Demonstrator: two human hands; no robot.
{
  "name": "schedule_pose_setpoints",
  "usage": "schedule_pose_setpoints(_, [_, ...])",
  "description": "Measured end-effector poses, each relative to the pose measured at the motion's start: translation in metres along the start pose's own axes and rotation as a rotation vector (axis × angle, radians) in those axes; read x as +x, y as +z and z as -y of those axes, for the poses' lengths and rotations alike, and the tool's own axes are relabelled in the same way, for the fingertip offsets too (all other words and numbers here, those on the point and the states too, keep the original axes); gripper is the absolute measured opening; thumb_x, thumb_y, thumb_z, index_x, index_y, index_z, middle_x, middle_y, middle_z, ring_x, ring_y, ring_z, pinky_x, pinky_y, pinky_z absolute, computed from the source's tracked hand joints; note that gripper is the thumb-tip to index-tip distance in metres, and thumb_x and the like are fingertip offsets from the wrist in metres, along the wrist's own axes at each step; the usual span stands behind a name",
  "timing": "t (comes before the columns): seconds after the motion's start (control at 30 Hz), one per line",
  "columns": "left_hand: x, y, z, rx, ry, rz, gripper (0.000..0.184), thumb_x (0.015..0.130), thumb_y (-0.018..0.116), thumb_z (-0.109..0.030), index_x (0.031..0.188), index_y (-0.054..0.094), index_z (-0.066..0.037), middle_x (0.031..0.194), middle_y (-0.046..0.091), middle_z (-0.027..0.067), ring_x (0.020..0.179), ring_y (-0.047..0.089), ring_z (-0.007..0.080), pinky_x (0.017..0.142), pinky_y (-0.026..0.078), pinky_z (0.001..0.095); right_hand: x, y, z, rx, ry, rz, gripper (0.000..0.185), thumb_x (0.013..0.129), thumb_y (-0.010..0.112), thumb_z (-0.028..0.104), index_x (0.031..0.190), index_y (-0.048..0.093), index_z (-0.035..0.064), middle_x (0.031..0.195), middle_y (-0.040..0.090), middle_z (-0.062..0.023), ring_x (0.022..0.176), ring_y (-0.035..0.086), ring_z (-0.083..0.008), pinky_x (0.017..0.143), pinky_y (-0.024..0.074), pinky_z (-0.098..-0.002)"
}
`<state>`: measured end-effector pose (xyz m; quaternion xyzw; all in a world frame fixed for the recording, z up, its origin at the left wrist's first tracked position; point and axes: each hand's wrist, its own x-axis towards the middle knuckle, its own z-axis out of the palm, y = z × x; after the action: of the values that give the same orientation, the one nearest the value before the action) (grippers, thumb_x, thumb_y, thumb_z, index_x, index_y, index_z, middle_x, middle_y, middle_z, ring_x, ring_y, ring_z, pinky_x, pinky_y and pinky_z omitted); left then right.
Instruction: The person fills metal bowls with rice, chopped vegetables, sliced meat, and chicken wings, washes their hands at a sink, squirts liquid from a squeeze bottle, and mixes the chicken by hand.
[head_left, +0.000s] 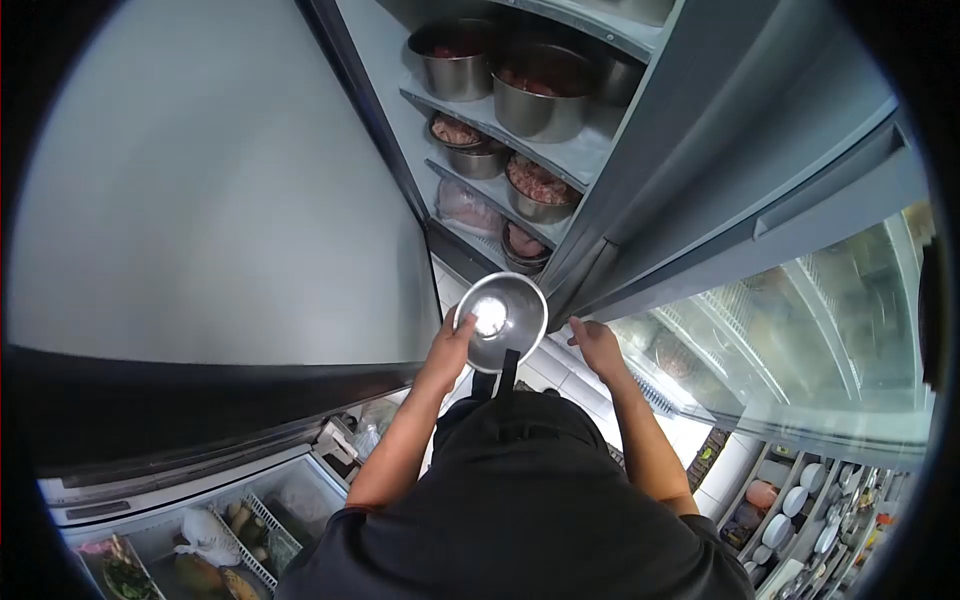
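My left hand (452,350) grips the rim of a round steel bowl (510,325), thumb over the inside edge. The bowl is tilted towards me, its inside shiny and bare. To the right of it is my right hand (595,345), fingers curled in and nothing visible in them. It is near the lower edge of the grey refrigerator door (700,200), and I cannot tell whether it touches the door. Beyond the bowl, the open refrigerator holds a steel pot (540,120) of red contents and a steel bowl of minced meat (540,205).
A large grey door panel (230,200) fills the left side. At lower left, an open chest (330,480) holds bags and produce. A glass-fronted display case (790,330) stands on the right, with shelves of white-lidded containers (795,500) below it. White floor tiles (580,385) show between.
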<state>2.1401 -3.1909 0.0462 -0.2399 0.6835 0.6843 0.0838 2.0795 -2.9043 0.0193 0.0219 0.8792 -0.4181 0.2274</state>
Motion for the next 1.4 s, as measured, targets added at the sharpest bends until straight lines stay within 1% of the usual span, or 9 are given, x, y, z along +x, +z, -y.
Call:
schedule_pose_setpoints(0.2, [0.021,0.002,0.006,-0.215,-0.184,-0.191,0.063,0.104,0.052,-0.039,0.155,0.029,-0.011,0.151,0.043,0.0161,0.134,0.048,0.0313,0.104,0.041,0.0556,0.044,0.025,0.063,-0.371,-0.368,-0.217,0.034,0.091,0.062,0.034,0.090,0.072,0.0016,0.080,0.070,-0.0203,0.082,0.069,-0.0416,0.083,0.0519,-0.0524])
schedule_pose_setpoints(0.3, [0.052,-0.011,0.050,-0.258,-0.076,-0.203,0.063,0.104,0.053,-0.037,0.156,0.029,-0.011,0.152,0.043,0.0160,0.134,0.048,0.0307,0.103,0.044,0.0537,0.072,0.028,0.128,-0.267,-0.590,-0.320,0.028,0.087,0.064,0.024,0.101,0.068,-0.0009,0.095,0.069,-0.0256,0.093,0.065,-0.0445,0.085,0.0515,-0.0529])
schedule_pose_setpoints(0.37, [0.037,-0.007,0.021,-0.312,-0.047,-0.228,0.059,0.106,0.049,-0.033,0.152,0.032,-0.002,0.150,0.043,0.0191,0.137,0.044,0.0303,0.111,0.036,0.0432,0.117,0.024,0.161,-0.445,-0.410,-0.154,0.032,0.087,0.064,0.021,0.111,0.065,-0.0004,0.111,0.065,-0.0284,0.106,0.061,-0.0456,0.094,0.0483,-0.0534])
schedule_pose_setpoints(0.43, [0.037,0.000,0.013,-0.384,-0.020,-0.250,0.056,0.107,0.047,-0.031,0.151,0.033,0.001,0.150,0.044,0.0203,0.138,0.043,0.0296,0.115,0.032,0.0379,0.168,0.032,0.170,-0.420,-0.671,-0.669,0.045,0.088,0.064,0.022,0.127,0.058,0.0018,0.127,0.058,-0.0286,0.119,0.055,-0.0453,0.104,0.0413,-0.0551])
schedule_pose_setpoints(0.57, [0.056,0.003,0.013,-0.531,-0.061,-0.217,0.061,0.104,0.051,-0.030,0.157,0.026,-0.013,0.155,0.037,0.0163,0.142,0.038,0.0323,0.116,0.029,0.0487,0.243,0.019,0.203,-0.417,-0.010,-0.325,0.057,0.097,0.056,0.033,0.146,0.044,0.0080,0.142,0.052,-0.0218,0.130,0.049,-0.0408,0.110,0.0351,-0.0559])
schedule_pose_setpoints(0.73, [0.141,0.025,0.032,-0.614,0.106,-0.366,0.062,0.105,0.049,-0.033,0.158,0.021,-0.014,0.158,0.034,0.0136,0.142,0.038,0.0335,0.116,0.027,0.0551,0.335,0.037,0.168,-0.380,-0.014,-0.495,0.055,0.098,0.054,0.038,0.145,0.047,0.0104,0.140,0.055,-0.0198,0.128,0.053,-0.0393,0.108,0.0387,-0.0531])
schedule_pose_setpoints(1.0, [0.154,0.069,-0.022,-0.748,-0.047,-0.208,0.064,0.108,0.043,-0.033,0.159,0.009,-0.017,0.158,0.028,0.0205,0.139,0.041,0.0388,0.109,0.042,0.0570,0.357,0.023,0.173,-0.303,0.018,-0.422,0.051,0.097,0.056,0.038,0.140,0.051,0.0113,0.137,0.057,-0.0189,0.124,0.056,-0.0389,0.104,0.0422,-0.0517])
schedule_pose_setpoints(1.23, [0.145,0.080,-0.042,-0.788,-0.175,-0.146,0.059,0.107,0.042,-0.039,0.157,0.015,-0.023,0.156,0.035,0.0106,0.135,0.046,0.0312,0.106,0.035,0.0647,0.345,0.020,0.178,-0.268,0.044,-0.388,0.048,0.096,0.058,0.038,0.136,0.055,0.0122,0.135,0.059,-0.0181,0.120,0.058,-0.0386,0.100,0.0453,-0.0504])
schedule_pose_setpoints(1.4, [0.145,0.076,-0.042,-0.764,-0.140,-0.066,0.074,0.106,0.043,-0.041,0.159,-0.003,-0.019,0.157,0.025,0.0214,0.134,0.046,0.0398,0.095,0.057,0.0567,0.340,0.020,0.180,-0.253,0.053,-0.374,0.045,0.095,0.059,0.037,0.133,0.057,0.0128,0.133,0.060,-0.0175,0.118,0.060,-0.0384,0.097,0.0474,-0.0495])
